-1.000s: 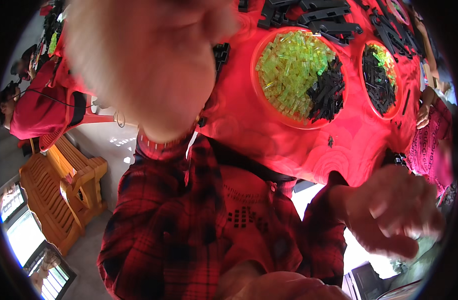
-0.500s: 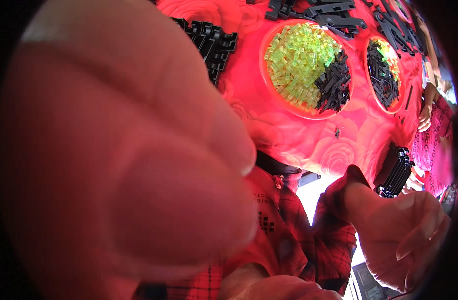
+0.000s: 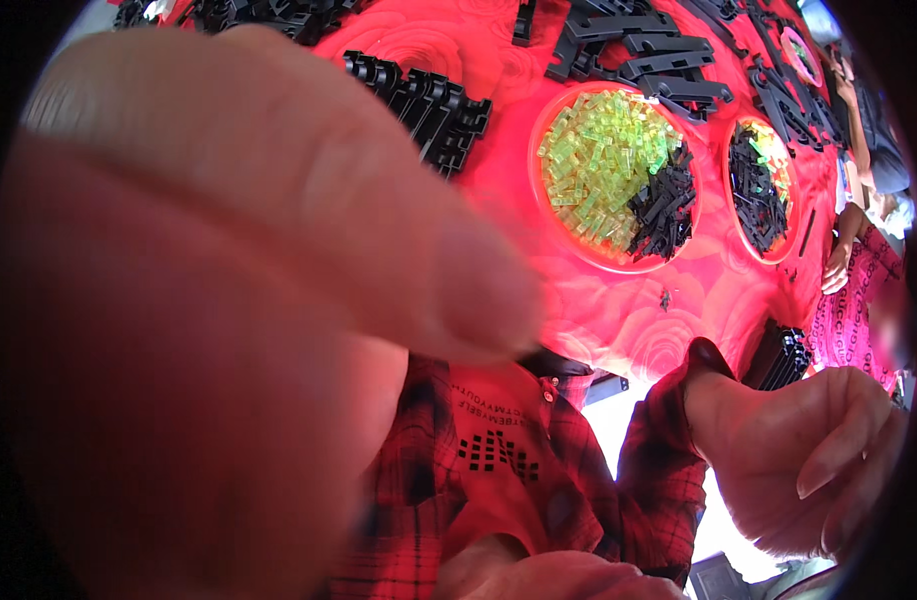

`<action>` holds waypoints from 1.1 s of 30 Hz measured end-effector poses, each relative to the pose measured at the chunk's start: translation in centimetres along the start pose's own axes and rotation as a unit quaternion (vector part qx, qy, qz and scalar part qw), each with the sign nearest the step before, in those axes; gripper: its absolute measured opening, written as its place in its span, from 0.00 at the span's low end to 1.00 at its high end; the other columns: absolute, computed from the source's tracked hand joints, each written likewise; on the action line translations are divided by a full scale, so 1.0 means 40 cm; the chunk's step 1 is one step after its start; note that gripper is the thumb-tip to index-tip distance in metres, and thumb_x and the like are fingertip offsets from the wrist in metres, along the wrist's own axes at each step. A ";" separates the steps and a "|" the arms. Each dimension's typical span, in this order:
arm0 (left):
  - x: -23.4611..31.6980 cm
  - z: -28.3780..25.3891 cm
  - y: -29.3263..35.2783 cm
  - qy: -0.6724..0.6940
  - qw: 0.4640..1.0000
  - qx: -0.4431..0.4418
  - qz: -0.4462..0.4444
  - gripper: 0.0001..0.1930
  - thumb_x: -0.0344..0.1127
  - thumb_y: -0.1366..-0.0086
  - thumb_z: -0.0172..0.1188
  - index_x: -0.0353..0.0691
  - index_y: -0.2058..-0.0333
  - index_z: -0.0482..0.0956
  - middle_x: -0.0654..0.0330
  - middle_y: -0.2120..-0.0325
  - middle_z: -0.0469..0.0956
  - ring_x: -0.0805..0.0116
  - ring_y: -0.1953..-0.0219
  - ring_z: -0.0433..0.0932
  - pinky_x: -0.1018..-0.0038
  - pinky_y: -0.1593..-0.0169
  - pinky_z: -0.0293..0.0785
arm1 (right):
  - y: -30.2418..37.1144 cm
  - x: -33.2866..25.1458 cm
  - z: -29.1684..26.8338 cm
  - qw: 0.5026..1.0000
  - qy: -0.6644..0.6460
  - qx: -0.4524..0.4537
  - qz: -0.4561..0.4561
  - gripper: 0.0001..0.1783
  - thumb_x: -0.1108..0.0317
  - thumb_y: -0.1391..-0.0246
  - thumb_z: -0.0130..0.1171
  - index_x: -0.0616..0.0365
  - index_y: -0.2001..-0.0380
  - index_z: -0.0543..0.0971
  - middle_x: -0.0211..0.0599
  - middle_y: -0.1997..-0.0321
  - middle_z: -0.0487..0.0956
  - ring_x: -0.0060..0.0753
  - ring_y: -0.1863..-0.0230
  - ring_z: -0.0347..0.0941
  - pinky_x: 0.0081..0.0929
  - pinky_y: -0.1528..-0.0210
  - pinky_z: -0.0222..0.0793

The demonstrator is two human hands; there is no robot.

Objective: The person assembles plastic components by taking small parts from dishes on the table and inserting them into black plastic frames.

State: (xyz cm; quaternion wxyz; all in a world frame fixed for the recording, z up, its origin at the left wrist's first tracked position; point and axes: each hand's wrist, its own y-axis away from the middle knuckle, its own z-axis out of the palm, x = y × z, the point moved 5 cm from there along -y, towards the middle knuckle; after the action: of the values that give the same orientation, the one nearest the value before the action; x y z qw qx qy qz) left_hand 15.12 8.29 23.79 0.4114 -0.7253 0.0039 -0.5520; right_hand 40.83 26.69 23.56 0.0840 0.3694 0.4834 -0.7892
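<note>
We are holding our left hand [image 3: 229,300] near, right hand [image 3: 804,455] half-curled at right; we cannot tell either's grip.

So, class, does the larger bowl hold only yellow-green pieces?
No, the larger bowl also holds black pieces beside the yellow-green pieces.

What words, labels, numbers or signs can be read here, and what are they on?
Wearer's red inner shirt: dark lettering across the chest; I won't copy the words out.
Pink garment at the right: rows of dark lettering, likewise not copied.
Black plastic parts and the larger bowl: no lettering I can make out; any would be too small to read.
</note>
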 end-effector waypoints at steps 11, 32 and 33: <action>-0.091 0.024 0.003 0.023 0.994 0.098 -0.049 0.14 0.35 0.40 0.60 0.36 0.57 0.73 0.55 0.67 0.75 0.63 0.61 0.73 0.68 0.55 0.68 | -0.036 -0.020 0.068 0.999 0.025 -0.039 0.018 0.20 0.56 0.45 0.65 0.46 0.51 0.73 0.17 0.65 0.73 0.21 0.70 0.71 0.17 0.69 0.71; -1.019 0.044 -0.391 -0.269 0.839 0.245 -0.404 0.49 0.55 0.52 0.71 0.24 0.44 0.56 0.39 0.45 0.65 0.43 0.40 0.63 0.55 0.37 0.62 | -0.045 0.576 -0.090 0.913 0.255 0.040 0.315 0.16 0.73 0.38 0.55 0.63 0.48 0.74 0.38 0.54 0.78 0.25 0.60 0.76 0.23 0.57 0.74; -1.039 0.075 -0.395 -0.264 0.843 0.240 -0.403 0.49 0.55 0.52 0.71 0.24 0.44 0.56 0.39 0.45 0.65 0.43 0.40 0.63 0.55 0.37 0.62 | -0.073 0.645 -0.132 0.914 0.313 0.007 0.258 0.18 0.72 0.40 0.57 0.64 0.47 0.73 0.40 0.55 0.77 0.28 0.60 0.76 0.26 0.55 0.74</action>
State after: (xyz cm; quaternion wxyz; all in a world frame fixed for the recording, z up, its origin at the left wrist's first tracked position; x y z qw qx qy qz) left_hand -5.81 39.62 -0.01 0.2993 -0.6599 -0.5300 -0.4406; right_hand 23.67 38.37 7.09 0.1264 0.7103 0.3674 -0.5870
